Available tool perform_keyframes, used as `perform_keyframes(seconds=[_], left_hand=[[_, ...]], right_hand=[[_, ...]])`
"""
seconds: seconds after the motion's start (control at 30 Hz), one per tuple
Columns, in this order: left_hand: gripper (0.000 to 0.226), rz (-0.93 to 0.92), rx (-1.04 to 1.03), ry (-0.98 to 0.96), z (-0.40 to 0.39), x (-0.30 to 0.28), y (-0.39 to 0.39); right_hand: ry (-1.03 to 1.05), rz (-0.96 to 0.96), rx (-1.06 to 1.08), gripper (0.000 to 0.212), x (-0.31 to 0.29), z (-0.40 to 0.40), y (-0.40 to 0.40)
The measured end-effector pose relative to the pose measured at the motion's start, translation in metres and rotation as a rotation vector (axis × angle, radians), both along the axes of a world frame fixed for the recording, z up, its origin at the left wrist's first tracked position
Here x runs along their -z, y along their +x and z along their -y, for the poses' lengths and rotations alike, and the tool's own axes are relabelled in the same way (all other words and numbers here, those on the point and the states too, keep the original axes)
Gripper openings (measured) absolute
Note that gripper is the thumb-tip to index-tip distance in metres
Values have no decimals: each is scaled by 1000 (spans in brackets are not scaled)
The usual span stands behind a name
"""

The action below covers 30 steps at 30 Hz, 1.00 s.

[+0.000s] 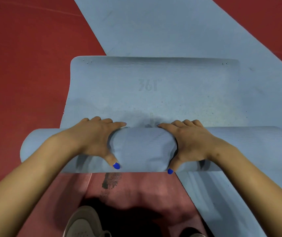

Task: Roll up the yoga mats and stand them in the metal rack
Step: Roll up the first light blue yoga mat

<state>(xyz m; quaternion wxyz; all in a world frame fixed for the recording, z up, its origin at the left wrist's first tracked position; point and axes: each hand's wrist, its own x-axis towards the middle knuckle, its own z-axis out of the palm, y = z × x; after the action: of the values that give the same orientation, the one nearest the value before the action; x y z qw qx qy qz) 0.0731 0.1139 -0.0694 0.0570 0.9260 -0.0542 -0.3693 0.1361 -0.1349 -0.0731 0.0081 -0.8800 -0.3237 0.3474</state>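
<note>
Closest in, a pale shoe (85, 223) stands on the red floor (26, 65), cut off at the bottom edge. Just past it lies the rolled part of the blue mat (142, 149), a fat roll lying across the view. The left hand (94, 139) and the right hand (193, 141) both rest on top of the roll, near its middle. Each grip is half closed: fingers curl over the far side of the roll and the thumbs press the near side, so both hands hold the roll.

Beyond the hands, the flat part of the mat (154, 93) is not yet rolled; only a short piece is left, ending at a far edge with rounded corners. A second blue mat (154, 28) lies flat under it and runs off at a slant.

To do this step well, I think the hands should push evenly, so the roll stays tight and its ends stay lined up.

The metal rack is not in view. The roll's right end is cut off. A dark mark on the floor near the shoe is hard to make out.
</note>
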Motion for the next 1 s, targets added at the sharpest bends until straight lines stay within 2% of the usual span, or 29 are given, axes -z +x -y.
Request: perform_keyframes(seconds=[0.13,0.27,0.33,0.4,0.53,0.67,0.73,0.8,0.87,0.93,1.0], left_hand=[[116,65,-10,-93,3,5,-2],[87,257,-69,-253,0,8,-19],[83,347,-150,-371,-1,7,-27],[85,496,-205,-447,-3,9,-32],[69,809,-101,-364,2,22,-41],[58,991,-99,-414,24,29,-50],[58,1065,-55,-380,34,33,-52],[67,1049,-11,-252,38,41,-51],[83,964,-39,-133,38,48,-48],[97,905,-75,-74,36,54,-43],[101,902,-60,-26,34,58,-39]], right_hand=[[-41,-68,30,121,-4,-4,9],[-75,-67,113,121,-10,-4,14],[-32,-18,160,116,-14,-3,15],[19,105,170,102,-18,-4,13],[95,313,235,67,-7,-8,15],[236,453,365,58,14,-10,22],[312,516,418,55,23,-12,26],[341,600,407,54,27,-15,31],[268,594,405,49,28,-17,36],[234,583,411,43,30,-21,39],[269,668,384,39,33,-27,37]])
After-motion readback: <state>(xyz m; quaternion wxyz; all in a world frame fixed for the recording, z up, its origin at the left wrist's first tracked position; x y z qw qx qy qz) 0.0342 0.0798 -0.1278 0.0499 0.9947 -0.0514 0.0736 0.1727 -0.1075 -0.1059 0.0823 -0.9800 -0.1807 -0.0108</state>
